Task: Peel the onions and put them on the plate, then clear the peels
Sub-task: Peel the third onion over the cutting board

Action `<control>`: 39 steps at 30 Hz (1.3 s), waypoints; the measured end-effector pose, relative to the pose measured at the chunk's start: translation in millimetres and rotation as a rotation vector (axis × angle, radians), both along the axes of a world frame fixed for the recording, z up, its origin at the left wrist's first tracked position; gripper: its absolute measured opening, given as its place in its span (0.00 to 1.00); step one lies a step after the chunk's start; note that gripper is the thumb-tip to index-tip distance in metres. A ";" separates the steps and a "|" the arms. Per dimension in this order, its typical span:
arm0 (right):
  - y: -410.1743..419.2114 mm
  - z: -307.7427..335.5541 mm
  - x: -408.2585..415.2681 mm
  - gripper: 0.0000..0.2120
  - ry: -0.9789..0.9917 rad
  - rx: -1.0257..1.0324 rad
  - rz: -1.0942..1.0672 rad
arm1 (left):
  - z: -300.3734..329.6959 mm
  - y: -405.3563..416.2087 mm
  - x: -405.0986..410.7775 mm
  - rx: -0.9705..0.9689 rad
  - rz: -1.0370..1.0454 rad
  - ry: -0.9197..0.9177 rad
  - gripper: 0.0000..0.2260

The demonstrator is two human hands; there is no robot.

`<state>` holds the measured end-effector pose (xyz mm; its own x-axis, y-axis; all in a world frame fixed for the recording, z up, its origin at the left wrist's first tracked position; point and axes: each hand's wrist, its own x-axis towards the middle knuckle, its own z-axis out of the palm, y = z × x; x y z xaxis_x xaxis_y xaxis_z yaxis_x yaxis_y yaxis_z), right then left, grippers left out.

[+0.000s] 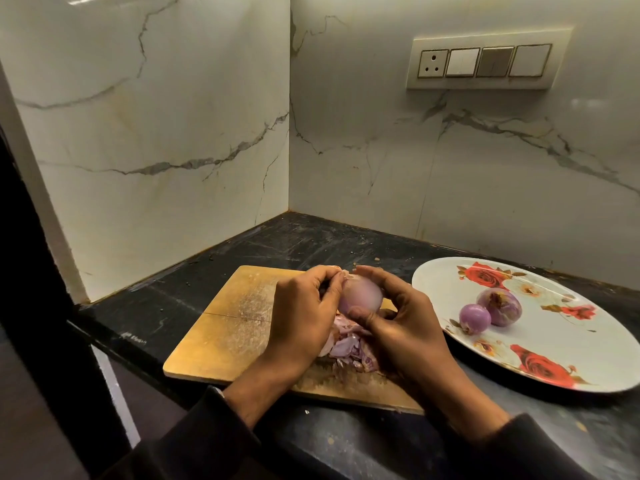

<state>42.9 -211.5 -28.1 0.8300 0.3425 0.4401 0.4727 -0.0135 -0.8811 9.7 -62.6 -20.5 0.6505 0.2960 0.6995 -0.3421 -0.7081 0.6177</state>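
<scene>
From my head camera I read no clear writing anywhere. At the right of the frame, the white oval plate with red roses (540,344) holds two peeled purple onions (498,306), touching each other. At lower centre, my left hand (301,317) and right hand (398,327) both curl round a pale, glossy pink onion (360,296), my left fingertips pinching skin at its top. Below it, a heap of purple peels (346,348) lies on the scratched wooden cutting board (214,337), on the dark surface (311,244).
</scene>
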 end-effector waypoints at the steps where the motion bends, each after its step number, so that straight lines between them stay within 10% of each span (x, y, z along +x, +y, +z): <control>1: 0.1 0.3 -0.3 0.28 0.006 0.012 0.009 | -0.2 0.2 0.2 -0.025 -0.002 0.007 0.07; 15: -3.3 -0.3 9.3 0.37 -0.043 -0.058 -0.042 | -0.4 4.9 3.8 -0.335 -0.246 0.158 0.23; 19: -7.5 2.4 10.2 0.38 -0.055 -0.087 -0.048 | -1.1 6.3 4.5 -0.334 -0.241 0.132 0.06; 39: -3.3 4.2 3.6 0.25 0.109 0.033 0.114 | -1.3 9.4 11.0 -0.785 -0.283 0.173 0.07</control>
